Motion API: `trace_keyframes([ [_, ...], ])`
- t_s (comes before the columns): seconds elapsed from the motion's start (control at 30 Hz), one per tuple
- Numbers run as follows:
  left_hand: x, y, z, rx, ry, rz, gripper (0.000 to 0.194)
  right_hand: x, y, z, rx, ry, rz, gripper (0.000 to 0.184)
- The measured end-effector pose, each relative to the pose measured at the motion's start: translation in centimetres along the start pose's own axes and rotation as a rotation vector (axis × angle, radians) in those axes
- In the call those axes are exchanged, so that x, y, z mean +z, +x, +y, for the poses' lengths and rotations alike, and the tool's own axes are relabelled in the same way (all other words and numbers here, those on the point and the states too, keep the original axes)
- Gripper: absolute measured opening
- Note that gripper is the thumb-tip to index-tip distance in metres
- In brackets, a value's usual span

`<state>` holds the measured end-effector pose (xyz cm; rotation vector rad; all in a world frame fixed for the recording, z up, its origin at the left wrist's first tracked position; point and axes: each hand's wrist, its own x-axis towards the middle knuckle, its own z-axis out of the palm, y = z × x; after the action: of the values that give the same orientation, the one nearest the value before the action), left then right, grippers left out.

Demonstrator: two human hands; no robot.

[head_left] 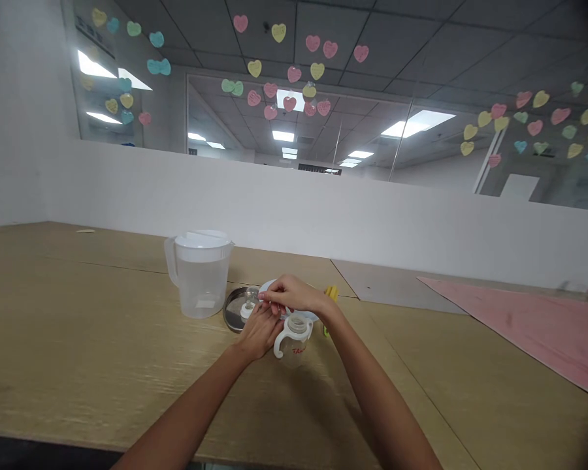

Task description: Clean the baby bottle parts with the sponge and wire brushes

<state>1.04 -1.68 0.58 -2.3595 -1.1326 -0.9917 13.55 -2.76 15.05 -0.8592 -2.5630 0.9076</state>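
Note:
My left hand [261,331] lies low over the table, back up, with its visible fingers stretched out and their tips partly hidden under the other hand. Above it my right hand [294,294] arches over, its fingers bent down and close together at the left hand's fingers; whatever they hold, if anything, is hidden. Just beside my left hand stands a clear baby bottle [294,351] with a white handle, uncapped, with red print. To the left, a round metal tray [232,321] carries a clear and white nipple-like piece [247,309]. Behind my hands a white plate [265,286] is partly covered.
A translucent lidded pitcher [203,281] stands left of the tray. A yellow-headed item [332,292] with a green part sits beyond my right wrist. A pink sheet [529,326] covers the table's right side. A white wall [284,202] with glass panes borders the back.

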Motion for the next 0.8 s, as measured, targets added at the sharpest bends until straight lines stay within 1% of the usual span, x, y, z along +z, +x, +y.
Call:
trace_keyframes([
  [0.1, -0.1, 0.1, 0.1, -0.012, 0.012, 0.002, 0.028, 0.1, 0.0, 0.0, 0.009, 0.002, -0.043, 0.043],
  [0.2, -0.1, 0.1, 0.2, -0.025, 0.005, 0.004, 0.027, 0.0, 0.1, 0.1, 0.008, 0.008, -0.055, 0.044],
  [0.37, -0.3, 0.2, 0.4, -0.045, -0.006, 0.008, 0.029, 0.1, 0.3, 0.4, 0.007, 0.039, -0.097, 0.04],
  [0.63, -0.6, 0.4, 0.5, -0.027, -0.01, 0.001, 0.029, 0.3, 0.7, 1.0, 0.043, 0.047, -0.087, 0.039],
  [0.8, -0.3, 0.1, 0.3, -0.013, -0.017, 0.005, 0.031, 0.3, 0.7, 1.1, 0.057, 0.025, -0.058, 0.037],
])
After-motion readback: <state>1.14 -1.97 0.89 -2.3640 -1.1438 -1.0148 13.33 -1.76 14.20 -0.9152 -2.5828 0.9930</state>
